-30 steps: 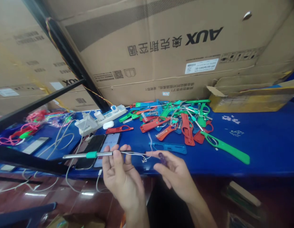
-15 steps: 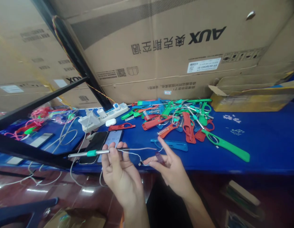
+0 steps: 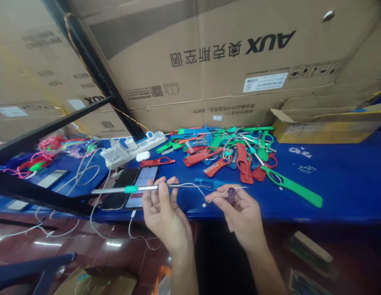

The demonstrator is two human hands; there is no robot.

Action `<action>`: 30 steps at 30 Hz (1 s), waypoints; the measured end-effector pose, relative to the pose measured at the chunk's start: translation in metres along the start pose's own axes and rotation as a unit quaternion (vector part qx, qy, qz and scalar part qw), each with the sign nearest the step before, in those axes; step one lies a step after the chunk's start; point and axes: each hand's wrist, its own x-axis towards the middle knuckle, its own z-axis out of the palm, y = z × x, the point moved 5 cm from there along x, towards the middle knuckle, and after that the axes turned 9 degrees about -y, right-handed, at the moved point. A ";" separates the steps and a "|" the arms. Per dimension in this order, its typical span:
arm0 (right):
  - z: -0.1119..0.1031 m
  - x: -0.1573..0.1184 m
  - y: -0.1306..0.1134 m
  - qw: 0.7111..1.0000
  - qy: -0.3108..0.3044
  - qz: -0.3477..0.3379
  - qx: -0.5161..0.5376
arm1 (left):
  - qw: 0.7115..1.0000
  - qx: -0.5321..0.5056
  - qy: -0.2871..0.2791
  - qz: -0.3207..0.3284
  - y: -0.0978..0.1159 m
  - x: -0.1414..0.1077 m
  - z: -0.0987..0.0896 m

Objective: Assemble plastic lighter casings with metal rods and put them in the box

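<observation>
My left hand [image 3: 167, 217] is closed around a slim metal lighter tube [image 3: 112, 190] with a green collar [image 3: 131, 189], pointing left. A thin white wire [image 3: 190, 185] runs from the tube's right end towards my right hand [image 3: 241, 213]. That hand pinches the wire near a small white-and-black end piece [image 3: 205, 204] and has a dark purple piece [image 3: 231, 195] among its fingers. Just behind my hands lies a blue lighter shell half [image 3: 208, 183]. Beyond it is a pile of red, green and blue lighter shells [image 3: 202, 156] with metal tubes and wires.
On the blue table [image 3: 301, 176] a long green lighter shell [image 3: 297, 190] lies to the right, before an open carton [image 3: 319, 129]. Two phones [image 3: 124, 186], a power strip [image 3: 150, 141] and loose cables are left. A black metal post [image 3: 99, 69] stands there.
Both hands have moved right, carrying the tube and wire. My right hand's raised index finger has curled in, and the purple piece now sits higher among its fingers.
</observation>
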 end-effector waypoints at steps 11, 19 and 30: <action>-0.014 0.005 0.005 0.999 -0.023 -0.005 -0.027 | 1.000 0.002 -0.003 0.014 0.000 -0.002 0.001; -0.011 0.005 0.013 0.997 -0.008 0.069 -0.041 | 1.000 -0.001 -0.012 0.020 0.000 -0.003 0.003; 0.006 0.002 0.018 0.994 -0.030 0.093 0.057 | 0.999 0.023 -0.013 0.035 -0.001 0.000 -0.001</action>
